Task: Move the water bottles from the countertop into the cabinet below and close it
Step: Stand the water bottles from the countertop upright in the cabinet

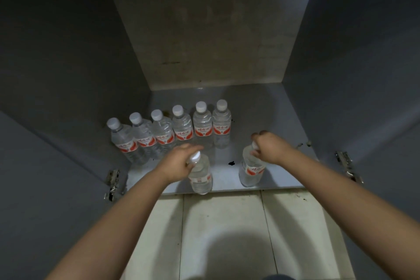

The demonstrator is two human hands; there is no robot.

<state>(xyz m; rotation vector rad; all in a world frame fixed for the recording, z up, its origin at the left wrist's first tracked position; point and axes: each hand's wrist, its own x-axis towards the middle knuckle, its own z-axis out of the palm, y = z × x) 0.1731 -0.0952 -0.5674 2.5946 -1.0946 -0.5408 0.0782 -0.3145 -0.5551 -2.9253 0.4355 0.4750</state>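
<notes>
Two clear plastic water bottles, one (201, 176) gripped at the neck by the left hand (181, 163), the other (251, 169) by the right hand (267, 146), are held upright at the grey cabinet floor (261, 116) front edge, before a row of six bottles (172, 130).

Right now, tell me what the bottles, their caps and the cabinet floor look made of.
Bottles: clear, glossy thin plastic by the look; the contents show through and the walls are ribbed. Red and white labels, probably film.
Caps: opaque white plastic, seemingly matte.
Cabinet floor: smooth grey sheet with a dull sheen, likely laminate or coated board; I cannot tell which.
</notes>
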